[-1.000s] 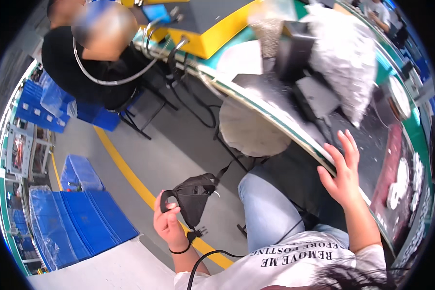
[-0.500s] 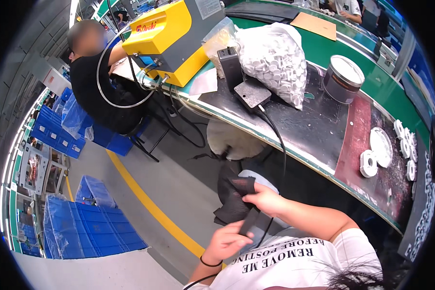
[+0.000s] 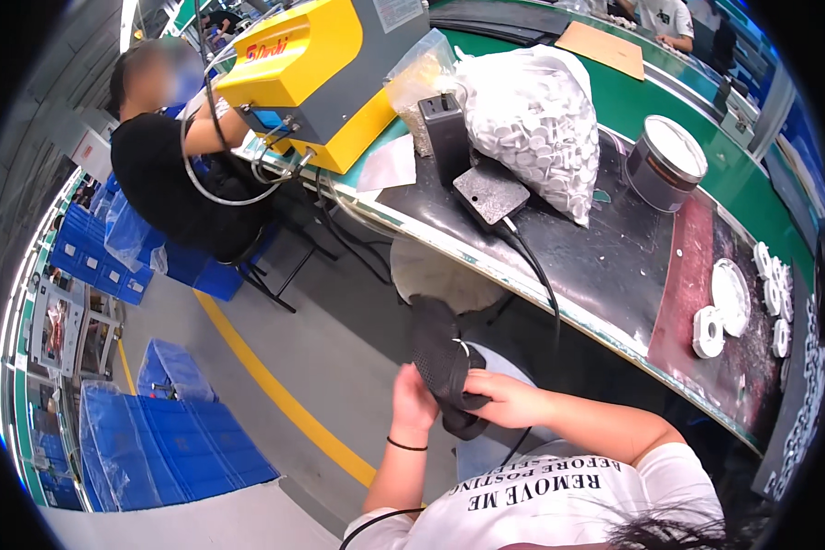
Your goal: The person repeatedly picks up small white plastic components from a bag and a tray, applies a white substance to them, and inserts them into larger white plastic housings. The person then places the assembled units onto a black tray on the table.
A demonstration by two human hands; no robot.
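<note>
A dark piece of mesh fabric (image 3: 438, 353), folded over and with a small white loop or edge on it, is held above my lap. My right hand (image 3: 509, 400) grips its lower right side, thumb and fingers closed on the cloth. Against its left edge is my left hand (image 3: 414, 403), its fingers partly hidden by the cloth and seemingly wrapped on it. The exact kind of fabric item cannot be made out. A black band circles my left wrist.
Ahead is a workbench (image 3: 605, 293) with a bag of white plastic parts (image 3: 532, 119), a black box (image 3: 445, 137), a tin (image 3: 666, 163) and loose white rings (image 3: 709, 332). A yellow-grey machine (image 3: 330, 82) and a seated person (image 3: 170, 174) are at left. Blue crates (image 3: 174, 449) stand behind.
My left hand has moved up from the lower strip of cloth to the fabric's left edge. The fabric is turned and bunched more upright; my right hand has shifted slightly lower.
</note>
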